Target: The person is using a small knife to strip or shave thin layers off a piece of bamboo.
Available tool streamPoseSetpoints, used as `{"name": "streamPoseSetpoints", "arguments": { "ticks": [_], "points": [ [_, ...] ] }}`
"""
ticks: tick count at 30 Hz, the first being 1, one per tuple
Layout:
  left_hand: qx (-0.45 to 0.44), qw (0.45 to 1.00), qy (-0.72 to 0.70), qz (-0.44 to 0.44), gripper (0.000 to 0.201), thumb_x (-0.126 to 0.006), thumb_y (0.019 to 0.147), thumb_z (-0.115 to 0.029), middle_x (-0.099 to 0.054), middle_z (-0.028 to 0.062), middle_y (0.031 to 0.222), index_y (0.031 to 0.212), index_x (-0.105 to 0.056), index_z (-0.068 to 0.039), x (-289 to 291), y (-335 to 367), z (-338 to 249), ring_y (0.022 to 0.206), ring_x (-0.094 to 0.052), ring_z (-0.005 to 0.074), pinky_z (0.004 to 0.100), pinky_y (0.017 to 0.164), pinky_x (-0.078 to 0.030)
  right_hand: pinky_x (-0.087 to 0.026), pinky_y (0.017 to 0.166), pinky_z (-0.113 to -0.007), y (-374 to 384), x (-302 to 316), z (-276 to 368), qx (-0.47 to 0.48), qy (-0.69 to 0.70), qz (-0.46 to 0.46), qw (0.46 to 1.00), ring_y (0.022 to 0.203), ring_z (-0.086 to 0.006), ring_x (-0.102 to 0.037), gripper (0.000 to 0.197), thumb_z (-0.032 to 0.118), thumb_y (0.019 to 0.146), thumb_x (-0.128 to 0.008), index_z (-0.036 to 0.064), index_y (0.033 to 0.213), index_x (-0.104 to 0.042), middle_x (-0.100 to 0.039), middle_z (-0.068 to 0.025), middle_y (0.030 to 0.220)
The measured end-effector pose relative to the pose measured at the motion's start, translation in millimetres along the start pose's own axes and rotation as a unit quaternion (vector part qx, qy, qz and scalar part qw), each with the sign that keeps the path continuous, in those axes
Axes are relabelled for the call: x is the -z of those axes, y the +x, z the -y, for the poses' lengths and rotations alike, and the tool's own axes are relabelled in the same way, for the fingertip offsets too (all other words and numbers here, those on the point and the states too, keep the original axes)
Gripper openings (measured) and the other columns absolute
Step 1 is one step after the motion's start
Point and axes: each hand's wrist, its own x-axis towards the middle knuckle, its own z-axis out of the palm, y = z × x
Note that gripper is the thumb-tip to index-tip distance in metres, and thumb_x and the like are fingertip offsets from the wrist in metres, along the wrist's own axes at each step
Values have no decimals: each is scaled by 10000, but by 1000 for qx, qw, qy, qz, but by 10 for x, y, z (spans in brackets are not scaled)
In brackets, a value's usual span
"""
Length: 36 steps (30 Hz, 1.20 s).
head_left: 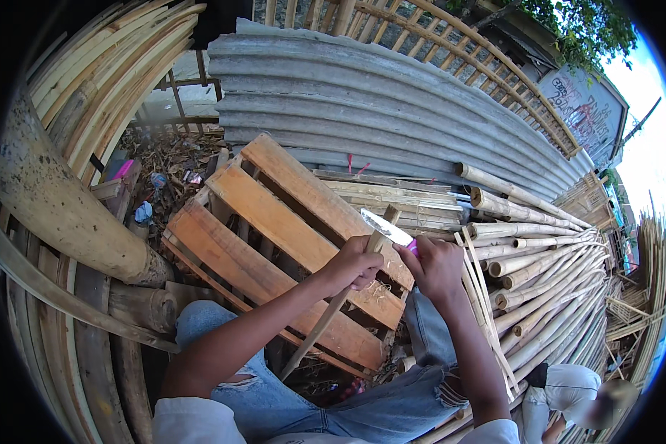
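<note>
At the centre of the frame the left hand (pixel 354 264) has its fingers clamped round a thin pale bamboo stick (pixel 331 314) that slants down toward the lower middle. Just beside it, the right hand (pixel 435 266) grips a pink-handled knife (pixel 389 229), blade against the stick's top. Behind them lies a slatted orange-brown wooden pallet (pixel 274 214).

The right hand (pixel 436 268) hides the knife's (pixel 387 228) handle — pink, seemingly — and the stick's (pixel 325 322) lower end is lost behind a knee.
</note>
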Motion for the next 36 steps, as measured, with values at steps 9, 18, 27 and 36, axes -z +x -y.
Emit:
{"name": "streamPoseSetpoints", "arguments": {
  "ticks": [9, 18, 27, 36],
  "points": [
    [-23, 999, -21, 14, 150, -519, 822, -49, -335, -48, 515, 794, -385, -110, 126, -94, -41, 357, -296, 36, 217, 309, -218, -415, 462, -412, 12, 76, -834, -161, -14, -71, 984, 462, -302, -554, 490, 438, 874, -581, 42, 585, -568, -520, -117, 476],
    [21, 1000, 2, 9, 126, -510, 826, -72, -363, -49, 534, 775, -399, -102, -47, 11, 36, 367, -305, 36, 222, 339, -223, -410, 458, -411, -36, -63, -58, 43, 107, 52, 992, 461, -322, -550, 466, 477, 850, -592, 66, 629, -575, -498, -124, 469],
    [36, 999, -10, 3, 127, -512, 837, -35, -309, -54, 500, 803, -417, -113, -84, 97, 74, 352, -276, 36, 214, 327, -208, -382, 411, -369, 122, -161, -277, 76, 16, -32, 996, 441, -263, -551, 497, 565, 841, -541, 122, 617, -568, -549, -73, 516],
    [20, 1000, -18, 14, 116, -507, 844, -28, -333, -43, 504, 824, -416, -97, -39, 109, 120, 361, -286, 37, 212, 329, -214, -393, 435, -388, -140, -229, -537, 27, -21, -91, 995, 453, -281, -541, 482, 518, 807, -608, 86, 610, -526, -522, -81, 508]
  ]
}}
